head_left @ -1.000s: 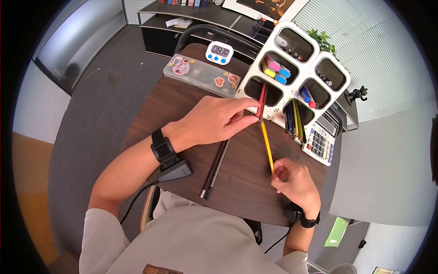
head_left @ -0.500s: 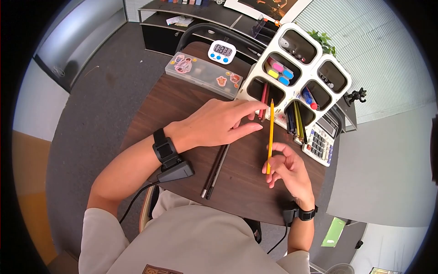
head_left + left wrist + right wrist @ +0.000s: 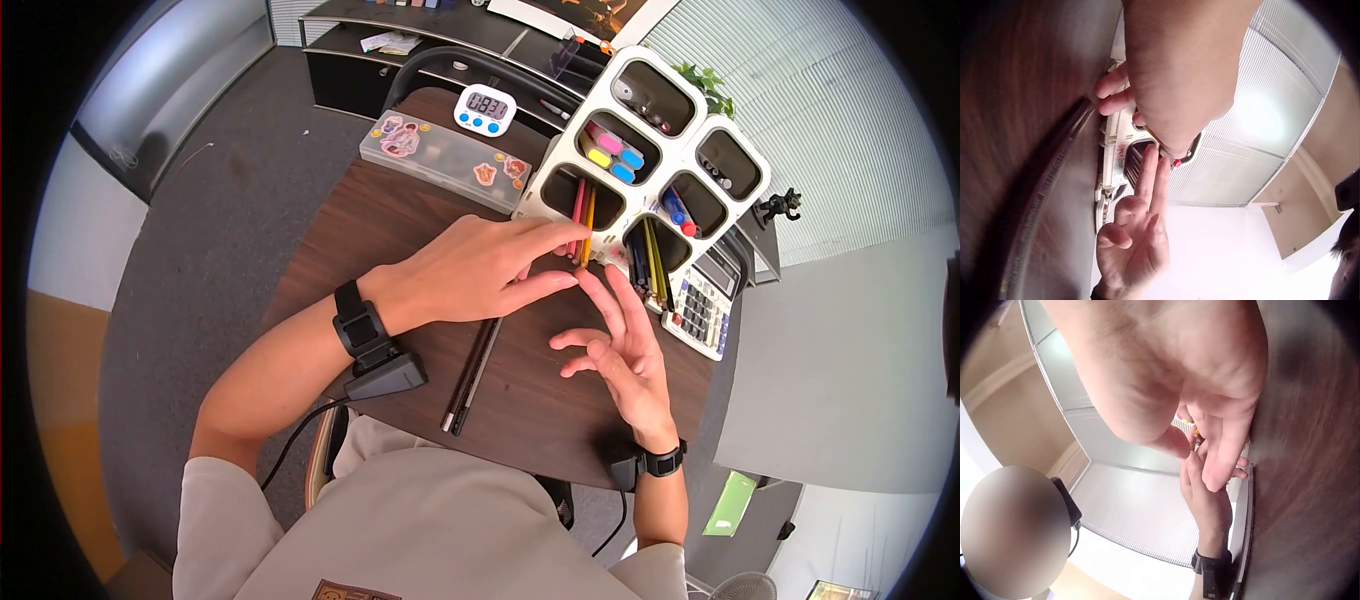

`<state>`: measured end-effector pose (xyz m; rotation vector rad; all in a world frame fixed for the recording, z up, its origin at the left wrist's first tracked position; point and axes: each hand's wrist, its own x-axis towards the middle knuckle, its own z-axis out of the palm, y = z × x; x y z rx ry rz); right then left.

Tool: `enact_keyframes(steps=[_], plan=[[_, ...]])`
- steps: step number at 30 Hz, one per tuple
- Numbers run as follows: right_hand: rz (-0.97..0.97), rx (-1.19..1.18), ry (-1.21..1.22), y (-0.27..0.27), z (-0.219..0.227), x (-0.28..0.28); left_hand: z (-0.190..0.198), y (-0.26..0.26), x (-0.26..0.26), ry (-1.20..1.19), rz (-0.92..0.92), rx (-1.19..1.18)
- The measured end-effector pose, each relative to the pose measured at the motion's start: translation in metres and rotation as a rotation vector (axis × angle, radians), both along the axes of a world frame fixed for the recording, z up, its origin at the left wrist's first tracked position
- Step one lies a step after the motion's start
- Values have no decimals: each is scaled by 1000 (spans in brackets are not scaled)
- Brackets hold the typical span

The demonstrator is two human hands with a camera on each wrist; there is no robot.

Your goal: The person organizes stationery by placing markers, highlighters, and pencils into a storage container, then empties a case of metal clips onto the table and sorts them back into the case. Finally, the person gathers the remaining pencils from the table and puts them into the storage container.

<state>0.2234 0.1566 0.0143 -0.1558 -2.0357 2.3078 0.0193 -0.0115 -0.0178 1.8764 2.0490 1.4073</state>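
Observation:
A yellow pencil (image 3: 589, 215) leans in the lower-left compartment of the white desk organizer (image 3: 678, 157), beside red pencils (image 3: 575, 212). My left hand (image 3: 470, 268) reaches to that compartment; its index finger crosses in front of the pencils, and the thumb stands apart from it. Just below, my right hand (image 3: 632, 365) has its index and middle fingers stretched up to the yellow pencil's lower end, the other fingers loosely bent. From the left wrist view, the right hand (image 3: 1138, 244) appears palm-side with nothing gripped. Two dark pencils (image 3: 474, 375) lie on the wooden table (image 3: 540, 400).
Highlighters (image 3: 615, 155), markers (image 3: 677, 215) and dark and yellow-green pencils (image 3: 650, 262) fill other compartments. A calculator (image 3: 700, 315) sits right of the organizer. Behind the left hand are a stickered pencil case (image 3: 445, 165) and a white timer (image 3: 485, 110).
My right hand has carried the yellow pencil up into the lower-left compartment beside the red ones and released it, fingers now extended. The left thumb and index finger have parted from the red pencil.

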Motion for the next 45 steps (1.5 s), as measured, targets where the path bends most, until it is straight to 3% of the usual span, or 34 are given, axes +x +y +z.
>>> enact_keyframes(steps=[4,9,12,14,16,20,29,45], plan=[[-30,7,-8,-6,3,0,-3,1,0,23,7,23],[124,220,-110,-4,5,8,5,-2,-1,-21,37,50],[314,626,-52,-18,18,2,6,-1,0,-90,56,145],[336,633,-35,-31,14,0,7,0,0,-135,71,220],[457,779,219,-39,7,-3,8,1,-1,-173,60,228],[490,863,264,-47,6,-3,8,0,2,-393,38,134],[436,1173,323,-54,3,1,9,1,3,-426,27,110],[141,1274,110,-40,9,10,10,1,3,-366,40,137]])
